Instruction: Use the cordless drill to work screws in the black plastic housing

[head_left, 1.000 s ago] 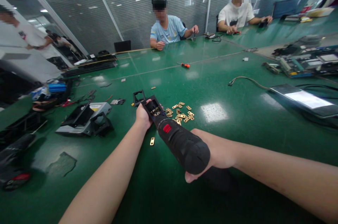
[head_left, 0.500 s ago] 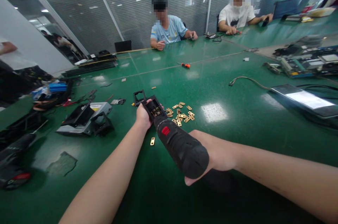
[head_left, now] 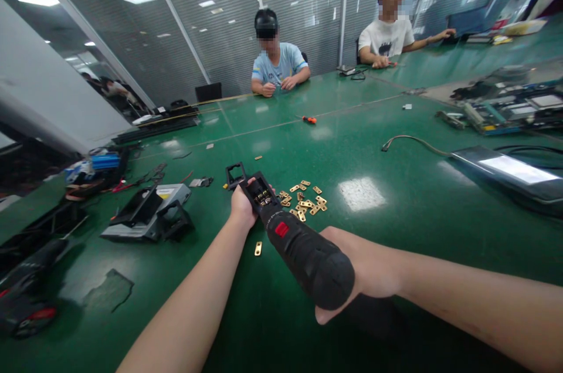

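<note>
My left hand [head_left: 243,206] is closed around a black rectangular housing [head_left: 251,187] with brass-coloured metal parts inside. In my right hand [head_left: 347,258] is a black cordless drill [head_left: 308,255] with a red switch on top, its front end pointing at the housing. The drill's nose hides its bit and the spot where it meets the housing. Small brass plates [head_left: 303,204] with holes lie in a loose pile just right of the housing. One single brass plate [head_left: 258,248] rests nearer to me, beside my left forearm. A black frame [head_left: 236,173] stands just beyond my left hand.
On the left are a grey metal case with black parts [head_left: 149,214] and a second power tool [head_left: 29,308]. A screwdriver [head_left: 309,120] lies farther back. At right are a flat glossy device [head_left: 505,170] and circuit boards [head_left: 510,106]. Two people sit across the green table.
The view has tilted up slightly, so everything sits lower. Both hands keep their holds on the housing and drill. The person in blue has brought both hands together.
</note>
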